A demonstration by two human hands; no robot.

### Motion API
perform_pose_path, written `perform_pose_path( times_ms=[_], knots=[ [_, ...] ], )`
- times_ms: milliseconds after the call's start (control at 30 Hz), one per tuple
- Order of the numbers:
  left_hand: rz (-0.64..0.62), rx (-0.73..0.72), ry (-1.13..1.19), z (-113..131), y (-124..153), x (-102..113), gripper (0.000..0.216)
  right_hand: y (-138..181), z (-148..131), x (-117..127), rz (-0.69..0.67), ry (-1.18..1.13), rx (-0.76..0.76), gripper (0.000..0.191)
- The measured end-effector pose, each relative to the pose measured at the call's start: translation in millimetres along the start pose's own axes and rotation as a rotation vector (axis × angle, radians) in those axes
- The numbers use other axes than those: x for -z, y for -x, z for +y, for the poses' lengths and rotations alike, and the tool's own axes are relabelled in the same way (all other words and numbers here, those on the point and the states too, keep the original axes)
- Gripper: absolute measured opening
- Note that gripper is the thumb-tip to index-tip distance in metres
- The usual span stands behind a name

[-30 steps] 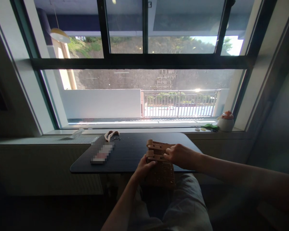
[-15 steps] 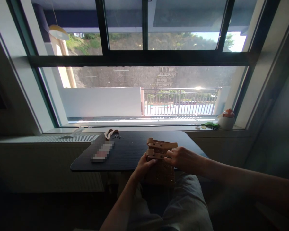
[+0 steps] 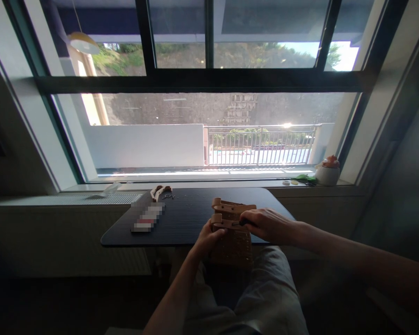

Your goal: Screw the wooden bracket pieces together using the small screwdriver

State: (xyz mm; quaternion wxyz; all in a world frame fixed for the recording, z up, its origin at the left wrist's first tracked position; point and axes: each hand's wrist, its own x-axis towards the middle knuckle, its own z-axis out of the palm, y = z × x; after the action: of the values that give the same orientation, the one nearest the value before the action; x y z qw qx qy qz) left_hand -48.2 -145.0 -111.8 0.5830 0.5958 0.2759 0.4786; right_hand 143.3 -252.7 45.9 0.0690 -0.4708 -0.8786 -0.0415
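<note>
**Two hands on a tan leather piece at the near edge of a dark table**

The dark table (image 3: 188,218) stands against a wide window (image 3: 209,121) and serves as the landmark. At the table's near edge, right of its centre, a tan leather piece (image 3: 232,242) with rows of punched holes leans partly on the tabletop and partly over the person's lap; two strap loops (image 3: 230,207) rise from its upper end. The left hand (image 3: 209,237) grips the piece at its left side, fingers curled and pressed against the leather near the lower loop. The right hand (image 3: 265,224) comes in from the table's right side and rests on the upper right part of the piece, its fingers drawn together; a small dark thing shows at the fingertips, too small to identify, so whether the hand is pinching it cannot be told.

Toward the table's far left corner lie another small leather part (image 3: 160,191) and a few tiny dark fittings (image 3: 169,197) just beside it. Nearer the table's left edge lies a flat blurred object (image 3: 148,218). On the sill beyond the table's right end stands a small white pot (image 3: 327,173) with an orange top.
</note>
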Motion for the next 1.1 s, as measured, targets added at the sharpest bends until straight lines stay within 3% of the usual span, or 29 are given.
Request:
perform_pose_path(
  times_ms=[267, 433, 700, 800, 1000, 1100],
  knots=[
    [-0.012, 0.002, -0.015, 3, 1, -1, 0.043, 1, 4, -2, 0.027, 0.035, -0.004, 0.017],
    [-0.03, -0.032, -0.052, 2, 1, 0, 0.042, -3, 1, 2, -0.03, 0.167, 0.127, 0.016],
    [-0.05, 0.006, -0.002, 6, 3, -3, 0.044, -13, -1, 10, -0.107, 0.295, 0.096, 0.014],
    [-0.056, 0.004, 0.027, 9, 6, -5, 0.044, -11, -8, 9, -0.088, 0.243, 0.021, 0.015],
    [-0.049, -0.038, -0.017, 15, 9, -6, 0.04, -10, -22, -4, -0.027, 0.16, -0.303, 0.024],
    [-0.043, -0.023, -0.043, 14, 7, -6, 0.039, -15, -28, -3, -0.024, 0.2, -0.332, 0.026]
  ],
)
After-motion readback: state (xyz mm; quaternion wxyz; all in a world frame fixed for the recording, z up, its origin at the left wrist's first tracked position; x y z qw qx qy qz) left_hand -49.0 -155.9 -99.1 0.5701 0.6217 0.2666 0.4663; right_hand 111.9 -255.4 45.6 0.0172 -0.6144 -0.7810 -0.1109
